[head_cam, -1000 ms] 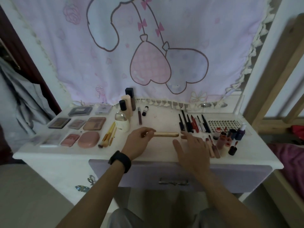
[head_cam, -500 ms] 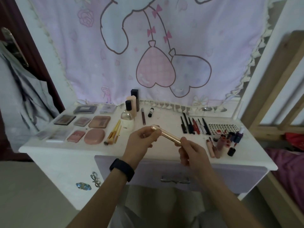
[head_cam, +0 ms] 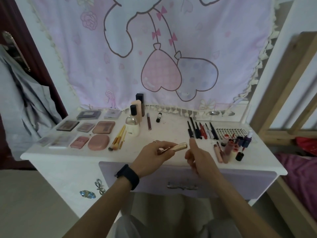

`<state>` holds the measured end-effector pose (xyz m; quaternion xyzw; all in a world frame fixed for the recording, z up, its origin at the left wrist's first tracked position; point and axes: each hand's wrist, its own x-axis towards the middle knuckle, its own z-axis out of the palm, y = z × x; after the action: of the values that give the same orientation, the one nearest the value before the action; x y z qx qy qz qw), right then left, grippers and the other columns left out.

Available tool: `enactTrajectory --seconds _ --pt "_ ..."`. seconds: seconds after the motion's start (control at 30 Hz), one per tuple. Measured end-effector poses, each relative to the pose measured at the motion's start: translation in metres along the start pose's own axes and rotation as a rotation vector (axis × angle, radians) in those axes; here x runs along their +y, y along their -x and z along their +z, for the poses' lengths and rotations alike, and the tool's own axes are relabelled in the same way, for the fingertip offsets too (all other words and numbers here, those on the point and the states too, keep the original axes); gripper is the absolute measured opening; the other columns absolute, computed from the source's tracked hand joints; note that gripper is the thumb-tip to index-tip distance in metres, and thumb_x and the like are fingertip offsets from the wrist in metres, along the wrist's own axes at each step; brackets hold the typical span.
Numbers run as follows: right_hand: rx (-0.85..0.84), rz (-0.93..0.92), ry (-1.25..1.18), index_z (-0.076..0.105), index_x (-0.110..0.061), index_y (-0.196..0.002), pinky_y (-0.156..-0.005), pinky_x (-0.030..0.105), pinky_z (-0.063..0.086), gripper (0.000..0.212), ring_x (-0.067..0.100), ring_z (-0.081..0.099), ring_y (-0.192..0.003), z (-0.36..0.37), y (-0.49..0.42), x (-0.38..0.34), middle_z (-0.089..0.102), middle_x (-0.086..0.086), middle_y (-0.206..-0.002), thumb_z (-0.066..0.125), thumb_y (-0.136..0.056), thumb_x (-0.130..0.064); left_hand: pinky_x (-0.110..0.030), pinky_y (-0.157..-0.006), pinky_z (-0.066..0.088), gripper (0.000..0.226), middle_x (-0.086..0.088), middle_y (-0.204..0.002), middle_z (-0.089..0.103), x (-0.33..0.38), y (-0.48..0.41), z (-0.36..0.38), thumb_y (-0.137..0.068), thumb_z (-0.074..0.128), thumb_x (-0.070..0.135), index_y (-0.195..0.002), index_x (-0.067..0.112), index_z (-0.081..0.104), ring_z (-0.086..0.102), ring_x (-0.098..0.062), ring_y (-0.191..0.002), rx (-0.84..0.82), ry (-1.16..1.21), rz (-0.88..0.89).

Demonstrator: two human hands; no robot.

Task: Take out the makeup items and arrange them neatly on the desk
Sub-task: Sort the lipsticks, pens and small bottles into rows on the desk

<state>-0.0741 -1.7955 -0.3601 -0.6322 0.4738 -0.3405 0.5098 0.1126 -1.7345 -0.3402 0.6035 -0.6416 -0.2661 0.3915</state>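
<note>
Released by the right hand (head_cam: 199,158) since half a second ago, the gold tube (head_cam: 180,146) now sits in the left hand (head_cam: 154,155) alone, fingers curled round its darker end. It hangs just above the front middle of the counter (head_cam: 168,133), its long axis running left to right and its gold end pointing at the right hand, whose loose fingers hold nothing. Bare counter lies just beyond, between the brushes (head_cam: 118,140) and the pencils (head_cam: 200,129), so the left hand looks best placed to set it down.
</note>
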Motion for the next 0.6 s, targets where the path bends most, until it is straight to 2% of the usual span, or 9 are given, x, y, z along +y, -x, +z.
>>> enactTrajectory --seconds 0.03,0.1,0.17,0.23,0.3,0.37,0.47,0.53,0.6 --pt "-0.024 -0.02 0.065 0.061 -0.026 -0.059 -0.045 0.019 0.035 0.07 0.006 0.043 -0.044 -0.001 -0.003 -0.001 0.052 -0.008 -0.052 0.035 -0.08 -0.088 -0.013 -0.081 0.041 0.024 0.016 -0.1 0.065 0.0 -0.001 0.0 -0.097 0.061 0.036 -0.12 0.04 0.067 0.056 0.001 -0.093 -0.028 -0.055 0.016" --pt "-0.064 -0.025 0.108 0.058 -0.027 -0.055 -0.049 0.023 0.034 0.059 0.008 0.04 -0.046 0.0 -0.011 -0.001 0.049 -0.009 -0.051 0.044 -0.092 -0.071 -0.008 -0.075 0.04 0.024 0.02 -0.097 0.065 0.001 -0.004 0.001 -0.094 0.064 0.038 -0.118 0.04 0.069 0.055 0.005 -0.091 -0.033 -0.112 0.026" --pt "-0.079 0.048 -0.029 0.054 -0.024 -0.053 -0.046 0.023 0.032 0.052 0.009 0.036 -0.046 0.001 -0.019 0.0 0.044 -0.009 -0.051 0.05 -0.098 -0.05 -0.008 -0.074 0.043 0.018 0.021 -0.093 0.069 -0.001 -0.009 0.003 -0.092 0.067 0.041 -0.109 0.038 0.072 0.059 0.005 -0.088 0.035 -0.061 0.019" --pt "-0.063 0.092 -0.118 0.052 -0.023 -0.057 -0.042 0.02 0.031 0.045 0.008 0.033 -0.044 0.001 -0.028 0.001 0.041 -0.009 -0.05 0.049 -0.098 -0.039 -0.007 -0.069 0.043 0.015 0.022 -0.084 0.07 -0.005 -0.014 0.006 -0.093 0.064 0.045 -0.097 0.034 0.073 0.062 0.003 -0.08 0.138 -0.002 -0.006" --pt "-0.031 0.084 -0.075 0.05 -0.022 -0.061 -0.046 0.023 0.031 0.04 0.009 0.034 -0.046 0.004 -0.036 0.004 0.04 -0.011 -0.049 0.046 -0.098 -0.038 -0.01 -0.062 0.041 0.022 0.02 -0.072 0.066 -0.01 -0.021 0.012 -0.095 0.056 0.049 -0.086 0.034 0.07 0.059 0.001 -0.069 0.234 -0.029 -0.029" --pt "-0.002 0.054 0.014 0.05 -0.023 -0.062 -0.053 0.028 0.032 0.043 0.008 0.035 -0.049 0.008 -0.043 0.007 0.042 -0.011 -0.049 0.044 -0.098 -0.046 -0.015 -0.056 0.038 0.033 0.012 -0.061 0.059 -0.016 -0.031 0.021 -0.097 0.05 0.052 -0.072 0.034 0.062 0.054 -0.004 -0.062 0.318 -0.111 -0.059" --pt "0.082 -0.003 0.199 0.045 -0.026 -0.055 -0.048 0.02 0.033 0.059 0.001 0.036 -0.039 0.01 -0.053 0.006 0.043 -0.013 -0.044 0.037 -0.097 -0.067 -0.018 -0.051 0.034 0.048 0.012 -0.051 0.053 -0.022 -0.05 0.03 -0.099 0.047 0.051 -0.056 0.031 0.054 0.048 -0.006 -0.052 0.413 -0.121 -0.127" --pt "0.117 -0.061 0.224 0.04 -0.025 -0.054 -0.045 0.019 0.03 0.058 0.002 0.034 -0.038 0.01 -0.062 0.007 0.038 -0.012 -0.041 0.04 -0.097 -0.064 -0.014 -0.052 0.037 0.049 0.018 -0.05 0.057 -0.027 -0.062 0.033 -0.099 0.049 0.046 -0.055 0.031 0.063 0.048 -0.004 -0.049 0.412 -0.044 -0.182" --pt "0.136 -0.095 0.194 0.041 -0.022 -0.056 -0.047 0.024 0.029 0.052 0.003 0.03 -0.039 0.01 -0.072 0.014 0.035 -0.011 -0.041 0.044 -0.099 -0.05 -0.013 -0.049 0.035 0.048 0.016 -0.047 0.057 -0.033 -0.073 0.038 -0.098 0.052 0.042 -0.055 0.028 0.069 0.045 -0.004 -0.044 0.369 0.036 -0.235"
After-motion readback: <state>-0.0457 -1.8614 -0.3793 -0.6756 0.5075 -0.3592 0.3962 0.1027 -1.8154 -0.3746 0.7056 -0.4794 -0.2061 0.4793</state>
